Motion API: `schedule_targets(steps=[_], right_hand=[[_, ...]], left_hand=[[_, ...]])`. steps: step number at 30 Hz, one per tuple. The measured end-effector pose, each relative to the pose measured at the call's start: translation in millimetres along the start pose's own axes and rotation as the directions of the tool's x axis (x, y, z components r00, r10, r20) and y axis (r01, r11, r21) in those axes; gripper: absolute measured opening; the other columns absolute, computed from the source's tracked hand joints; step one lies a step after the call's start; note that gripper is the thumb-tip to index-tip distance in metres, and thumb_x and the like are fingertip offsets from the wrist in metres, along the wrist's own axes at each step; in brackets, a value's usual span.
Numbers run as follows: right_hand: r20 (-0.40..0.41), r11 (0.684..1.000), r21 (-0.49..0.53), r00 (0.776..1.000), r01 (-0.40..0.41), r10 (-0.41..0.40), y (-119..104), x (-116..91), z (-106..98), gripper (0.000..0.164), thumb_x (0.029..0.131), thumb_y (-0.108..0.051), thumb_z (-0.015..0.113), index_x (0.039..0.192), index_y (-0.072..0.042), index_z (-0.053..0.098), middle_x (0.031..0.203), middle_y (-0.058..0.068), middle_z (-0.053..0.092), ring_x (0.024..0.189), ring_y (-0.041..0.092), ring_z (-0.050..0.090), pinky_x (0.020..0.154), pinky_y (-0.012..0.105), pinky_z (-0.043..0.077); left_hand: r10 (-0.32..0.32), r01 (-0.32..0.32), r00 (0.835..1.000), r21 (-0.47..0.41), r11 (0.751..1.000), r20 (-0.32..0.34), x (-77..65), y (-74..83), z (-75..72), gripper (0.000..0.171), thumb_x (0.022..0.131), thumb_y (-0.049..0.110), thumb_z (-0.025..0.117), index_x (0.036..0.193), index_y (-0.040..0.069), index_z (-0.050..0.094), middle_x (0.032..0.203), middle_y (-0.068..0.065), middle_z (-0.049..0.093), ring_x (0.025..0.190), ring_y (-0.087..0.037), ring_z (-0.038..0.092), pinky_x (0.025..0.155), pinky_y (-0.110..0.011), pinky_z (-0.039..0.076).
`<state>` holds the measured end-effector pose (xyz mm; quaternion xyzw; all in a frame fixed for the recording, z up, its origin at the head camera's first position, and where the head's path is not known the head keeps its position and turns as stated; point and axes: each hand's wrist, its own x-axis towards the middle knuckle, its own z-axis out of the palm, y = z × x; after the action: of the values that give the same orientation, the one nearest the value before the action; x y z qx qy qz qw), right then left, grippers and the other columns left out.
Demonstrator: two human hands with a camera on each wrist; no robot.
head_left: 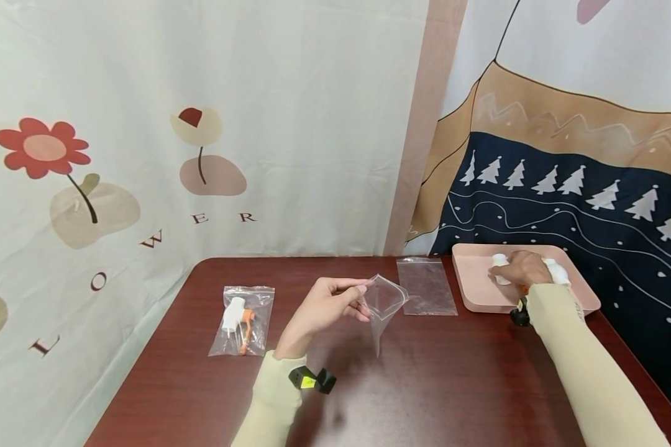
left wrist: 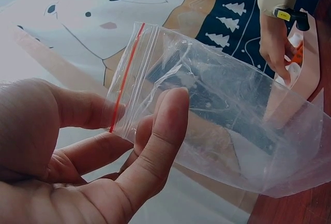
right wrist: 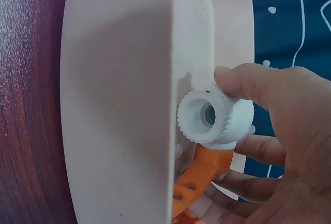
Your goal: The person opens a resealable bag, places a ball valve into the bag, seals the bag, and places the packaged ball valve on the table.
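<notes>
My left hand [head_left: 332, 301] pinches a clear zip-lock bag [head_left: 386, 301] by its top corner, thumb against fingers. In the left wrist view, the bag's red zip line [left wrist: 128, 76] runs close to the thumb, and its body hangs out to the right. My right hand [head_left: 522, 268] reaches down into the pink tray [head_left: 483, 301]. In the right wrist view, its thumb and fingers are around a white plastic fitting [right wrist: 207, 118] with a ribbed, hollow end. An orange strap-like part with holes [right wrist: 199, 177] shows just below the fitting, partly hidden by the fingers.
On the left of the table lies a filled zip-lock bag [head_left: 241, 321] with white and orange parts inside. A flat clear bag [head_left: 427, 287] lies beside the tray. More white parts [head_left: 556, 272] are in the tray. A printed curtain [head_left: 313, 124] hangs behind the table.
</notes>
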<state>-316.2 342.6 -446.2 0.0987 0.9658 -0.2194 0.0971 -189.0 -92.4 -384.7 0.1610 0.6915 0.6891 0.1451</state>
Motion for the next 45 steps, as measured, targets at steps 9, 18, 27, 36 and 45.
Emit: schedule_targets(steps=[9, 18, 27, 36, 45], right_hand=[[-0.025, 0.998, 0.063, 1.000, 0.004, -0.002, -2.5, -5.0, -1.4, 0.078, 0.089, -0.050, 0.071, 0.138, 0.007, 0.049, 0.114, 0.029, 0.061, 0.093, 0.037, 0.057, 0.058, 0.034, 0.051], [-0.113, 0.988, 0.108, 0.989, 0.108, -0.095, -3.2, -17.5, -2.2, 0.078, 0.089, -0.051, 0.073, 0.138, 0.006, 0.052, 0.119, 0.028, 0.057, 0.097, 0.037, 0.055, 0.064, 0.030, 0.050], [-0.216, 0.968, 0.160, 0.964, 0.191, -0.155, -14.0, -37.3, 0.2, 0.079, 0.091, -0.049, 0.073, 0.141, 0.009, 0.051, 0.129, 0.032, 0.056, 0.106, 0.041, 0.053, 0.087, 0.050, 0.055], [-0.326, 0.940, 0.209, 0.925, 0.270, -0.194, -25.3, -59.4, 1.1, 0.074, 0.090, -0.052, 0.074, 0.135, 0.004, 0.056, 0.125, 0.029, 0.062, 0.108, 0.042, 0.063, 0.069, 0.021, 0.049], [-0.397, 0.895, 0.284, 0.892, 0.345, -0.218, -45.3, -88.2, -1.9, 0.067, 0.092, -0.048, 0.074, 0.138, -0.003, 0.056, 0.131, 0.027, 0.061, 0.116, 0.049, 0.062, 0.093, 0.059, 0.057]], left_hand=[[-0.006, 0.006, 1.000, 0.005, 1.000, 0.001, 0.1, -0.9, -0.1, 0.036, 0.103, 0.004, 0.057, 0.136, -0.009, 0.060, 0.104, -0.043, 0.066, 0.070, -0.014, 0.073, 0.075, -0.039, 0.065], [-0.002, 0.002, 1.000, 0.010, 1.000, 0.004, 0.8, -0.3, -0.2, 0.035, 0.103, 0.004, 0.057, 0.136, -0.009, 0.060, 0.101, -0.037, 0.069, 0.071, -0.014, 0.073, 0.076, -0.041, 0.065], [0.000, -0.001, 1.000, 0.015, 1.000, 0.008, 1.0, -1.0, 0.0, 0.035, 0.102, 0.003, 0.057, 0.136, -0.008, 0.061, 0.104, -0.041, 0.067, 0.071, -0.014, 0.073, 0.077, -0.043, 0.065], [-0.008, 0.008, 1.000, 0.018, 1.000, 0.002, 0.3, -1.4, -0.2, 0.035, 0.103, 0.004, 0.057, 0.135, -0.008, 0.061, 0.100, -0.037, 0.069, 0.070, -0.014, 0.072, 0.076, -0.041, 0.065], [-0.006, 0.006, 1.000, 0.020, 1.000, 0.010, 0.4, -1.3, -0.3, 0.035, 0.103, 0.005, 0.058, 0.134, -0.008, 0.062, 0.095, -0.037, 0.070, 0.070, -0.015, 0.073, 0.076, -0.043, 0.065]])
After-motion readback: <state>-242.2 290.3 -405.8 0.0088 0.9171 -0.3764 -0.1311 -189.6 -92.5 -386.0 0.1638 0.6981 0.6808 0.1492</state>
